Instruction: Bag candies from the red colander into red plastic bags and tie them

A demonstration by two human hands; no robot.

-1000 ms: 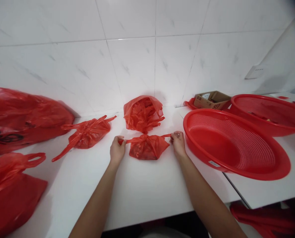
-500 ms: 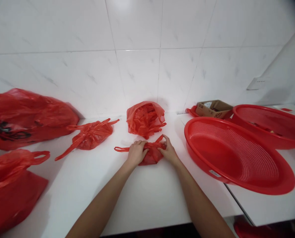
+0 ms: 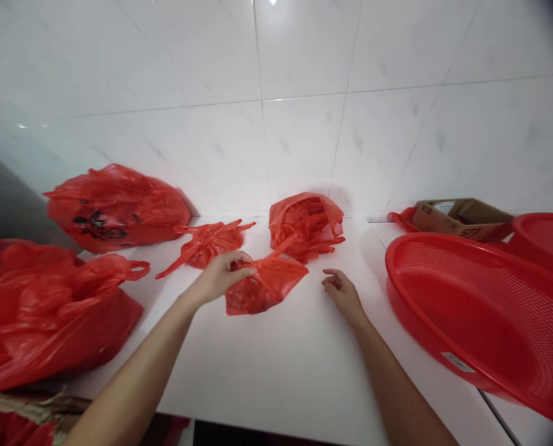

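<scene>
My left hand (image 3: pixel 223 274) pinches the top of a small red plastic bag (image 3: pixel 262 288) with something dark inside that I cannot make out. The bag hangs over or rests on the white table; which of the two I cannot tell. To its right, my right hand (image 3: pixel 343 291) is apart from the bag, fingers partly curled and loose, holding nothing. Just behind stands an opened red bag (image 3: pixel 306 223) stuffed with crumpled red bags. A knotted red bag (image 3: pixel 213 241) lies behind my left hand.
On the right are a large red plastic basket (image 3: pixel 462 310), a second red basket (image 3: pixel 548 238) and a cardboard box (image 3: pixel 466 217). A full red bag (image 3: pixel 118 210) leans at the back left, another bulky red bag (image 3: pixel 48 316) nearer. White tiled wall (image 3: pixel 202 148) closes the back.
My left hand has moved the small bag leftward, and my right hand has let go of it and drawn away to the right. The view has turned left.
</scene>
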